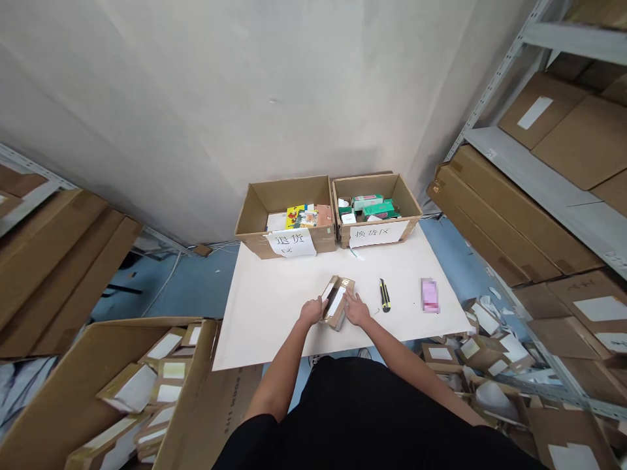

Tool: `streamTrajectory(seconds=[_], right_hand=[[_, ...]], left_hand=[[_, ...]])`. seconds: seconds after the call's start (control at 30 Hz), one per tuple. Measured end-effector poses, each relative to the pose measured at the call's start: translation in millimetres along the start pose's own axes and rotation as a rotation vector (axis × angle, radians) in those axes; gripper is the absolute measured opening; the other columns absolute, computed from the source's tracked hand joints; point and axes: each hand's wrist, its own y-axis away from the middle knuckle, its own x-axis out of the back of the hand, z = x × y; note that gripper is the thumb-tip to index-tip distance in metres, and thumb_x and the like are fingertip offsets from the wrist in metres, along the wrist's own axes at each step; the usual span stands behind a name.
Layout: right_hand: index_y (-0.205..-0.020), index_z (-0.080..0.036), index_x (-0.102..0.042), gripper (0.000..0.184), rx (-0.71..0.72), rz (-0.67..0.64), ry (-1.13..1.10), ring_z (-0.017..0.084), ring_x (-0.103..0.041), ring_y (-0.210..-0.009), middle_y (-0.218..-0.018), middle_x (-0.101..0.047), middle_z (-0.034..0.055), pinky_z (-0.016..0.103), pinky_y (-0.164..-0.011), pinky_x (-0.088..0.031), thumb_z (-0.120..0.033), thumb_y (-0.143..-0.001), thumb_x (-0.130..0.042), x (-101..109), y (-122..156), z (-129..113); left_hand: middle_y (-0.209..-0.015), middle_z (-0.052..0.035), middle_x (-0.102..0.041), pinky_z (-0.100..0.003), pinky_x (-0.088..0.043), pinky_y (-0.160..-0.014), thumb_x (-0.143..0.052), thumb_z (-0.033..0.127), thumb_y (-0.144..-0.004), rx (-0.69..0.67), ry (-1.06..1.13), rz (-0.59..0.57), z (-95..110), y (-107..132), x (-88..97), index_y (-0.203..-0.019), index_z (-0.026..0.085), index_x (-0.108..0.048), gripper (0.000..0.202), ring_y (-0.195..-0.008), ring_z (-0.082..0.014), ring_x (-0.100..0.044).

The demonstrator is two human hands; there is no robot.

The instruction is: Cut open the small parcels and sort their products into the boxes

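Note:
A small brown cardboard parcel with a white label lies on the white table, tilted between both hands. My left hand grips its left side with curled fingers. My right hand holds its right side. A black and yellow utility knife lies just right of my right hand. Further right lies a pink item.
Two open cartons stand at the table's far edge, the left one and the right one, each with a paper label and small boxes inside. A large carton of parcels sits at lower left. Loose parcels litter the floor right, beside shelving.

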Motion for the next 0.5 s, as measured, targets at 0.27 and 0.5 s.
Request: streamTrajectory(seconds=[0.27, 0.5], right_hand=[[-0.172, -0.023, -0.003, 0.087, -0.138, 0.058, -0.091, 0.036, -0.017, -0.162, -0.178, 0.004, 0.0038, 0.051, -0.126, -0.028, -0.054, -0.103, -0.046, -5.6, -7.8, -23.3], [-0.169, -0.027, 0.016, 0.117, -0.104, 0.304, -0.164, 0.032, -0.016, -0.163, -0.177, 0.017, 0.0097, 0.046, -0.12, -0.04, -0.052, -0.092, -0.068, -45.7, -18.3, -41.8]], left_hand=[[-0.113, -0.0199, -0.075, -0.041, -0.052, -0.097, -0.017, 0.045, -0.11, -0.054, 0.052, 0.032, 4.3, 6.6, -4.5, -0.127, 0.012, -0.061, 0.057, -0.113, -0.0307, -0.072], [-0.11, -0.02, -0.076, -0.039, -0.052, -0.095, -0.017, 0.044, -0.111, -0.048, 0.097, 0.08, -13.9, 9.2, 2.8, -0.123, 0.012, -0.064, 0.058, -0.111, -0.0294, -0.074]])
